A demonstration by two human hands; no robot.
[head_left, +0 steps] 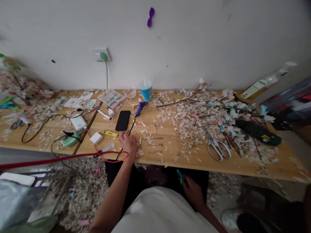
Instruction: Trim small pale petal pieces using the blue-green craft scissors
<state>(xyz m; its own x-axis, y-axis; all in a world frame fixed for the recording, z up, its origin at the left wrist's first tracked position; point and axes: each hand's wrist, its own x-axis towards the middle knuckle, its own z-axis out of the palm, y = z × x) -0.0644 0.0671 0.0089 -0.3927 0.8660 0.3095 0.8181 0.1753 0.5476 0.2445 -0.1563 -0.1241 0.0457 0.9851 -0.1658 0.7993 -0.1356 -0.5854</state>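
My left hand (128,145) rests on the front part of the wooden table, fingers stretched out and somewhat apart. Under and beside it runs a black cord (132,124) leading to a blue hot glue gun (141,108). Just beyond the fingertips lies a black phone (122,120), with a yellow utility knife (109,133) to the left. Low over my lap, my right hand (193,193) is closed on a small blue-and-green tool (181,176); its exact kind is too small to tell. Thin strips (155,145) lie on the tabletop right of my left hand.
Pale petals (191,129) litter the table and floor. On the right are scissors (217,149), flower branches (227,129) and a dark green cylindrical object (259,132). A blue cup (146,90) stands near the wall. A red cable (63,158) crosses the left front edge.
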